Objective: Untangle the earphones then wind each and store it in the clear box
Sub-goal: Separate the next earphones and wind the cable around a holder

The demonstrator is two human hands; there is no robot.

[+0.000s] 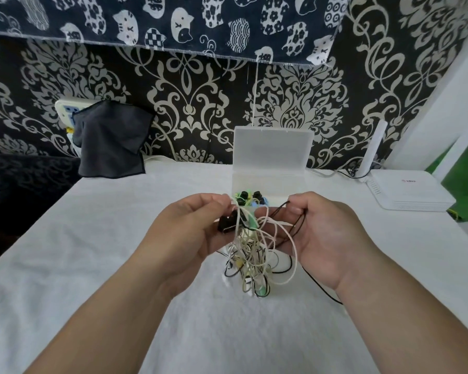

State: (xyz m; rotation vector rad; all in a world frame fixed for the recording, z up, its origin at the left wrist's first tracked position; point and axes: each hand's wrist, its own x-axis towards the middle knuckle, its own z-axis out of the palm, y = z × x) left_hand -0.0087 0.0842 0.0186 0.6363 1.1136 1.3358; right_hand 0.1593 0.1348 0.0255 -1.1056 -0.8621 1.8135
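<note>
Centre of frame: earphones (pixel 254 252) in one tangle of white, black and green cords, hanging between both hands above table (pixel 119 238). Left hand (pixel 189 225) pinches cords at top of tangle, fingers curled. Right hand (pixel 327 238) grips black cord between thumb and fingers. Clear box (pixel 273 149) just behind hands, lid standing up. White router (pixel 411 193) at right edge; dark cloth (pixel 111 141) at upper left.

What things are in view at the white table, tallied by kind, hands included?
Bare hands: 2, left hand and right hand
Tangled bundle of cream, black and green earphone cords: 1
Clear plastic box, lid open: 1
Dark grey cloth: 1
White router: 1
Total: 6
</note>
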